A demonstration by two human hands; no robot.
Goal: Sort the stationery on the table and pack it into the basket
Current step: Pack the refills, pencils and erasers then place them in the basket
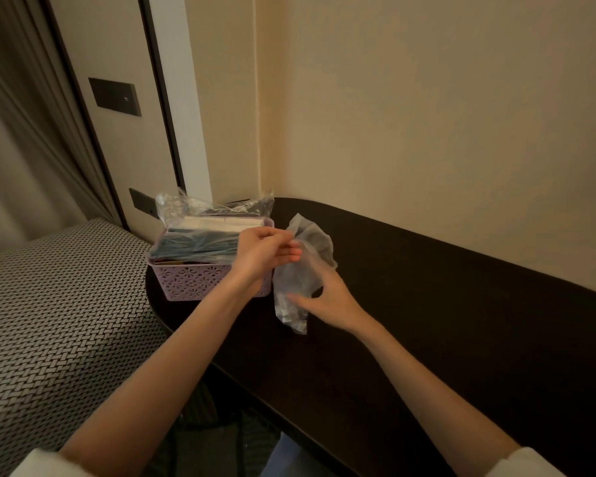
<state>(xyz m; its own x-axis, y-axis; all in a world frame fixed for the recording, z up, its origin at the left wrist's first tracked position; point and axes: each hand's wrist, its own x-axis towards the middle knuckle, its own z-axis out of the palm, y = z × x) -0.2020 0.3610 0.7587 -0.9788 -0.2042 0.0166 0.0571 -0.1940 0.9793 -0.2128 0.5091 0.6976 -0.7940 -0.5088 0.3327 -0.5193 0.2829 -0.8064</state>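
Observation:
A lilac plastic basket (190, 282) with a cut-out flower pattern stands at the left end of the dark table (427, 304). It is packed with stationery in clear plastic wrapping (200, 210), which sticks up above the rim. Just right of the basket, a crumpled clear plastic bag (303, 266) is held up between both hands. My left hand (265, 251) pinches its upper edge in front of the basket's right end. My right hand (327, 299) pinches its lower part just above the table. What the bag contains cannot be seen.
A beige wall runs close behind the table. A bench or bed with a black-and-white woven pattern (59, 321) lies to the left, touching the table's rounded end. Dark wall panels (114, 97) and a curtain stand at the back left.

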